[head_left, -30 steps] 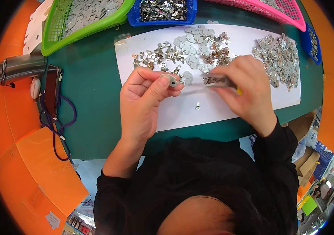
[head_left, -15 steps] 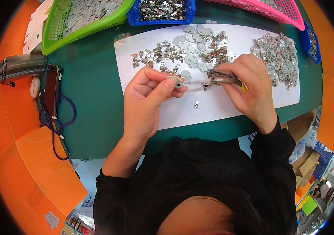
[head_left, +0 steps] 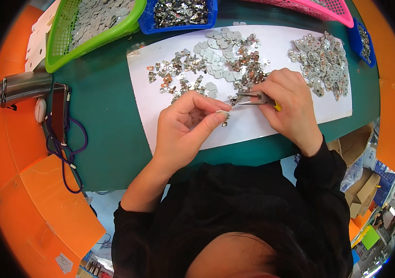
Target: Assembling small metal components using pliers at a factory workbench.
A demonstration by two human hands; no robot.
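- The left hand has its thumb and forefinger pressed together; between their tips it holds a small flat metal piece, of which only the edge is seen.
- The right hand is closed around the pliers, which have a yellow handle. The jaws are spread apart and point toward the left fingertips; whether anything is between them, one cannot tell.
- Just below the left fingertips, a single small metal part lies on the white sheet.
- Beyond the hands, on the same sheet, are grey flat plates, with small shiny parts to their left and darker parts to their right.
- Farther right lies a dense pile of metal pieces.
- Behind the sheet, a green basket and a blue tray stand on the green table, both with metal parts inside.
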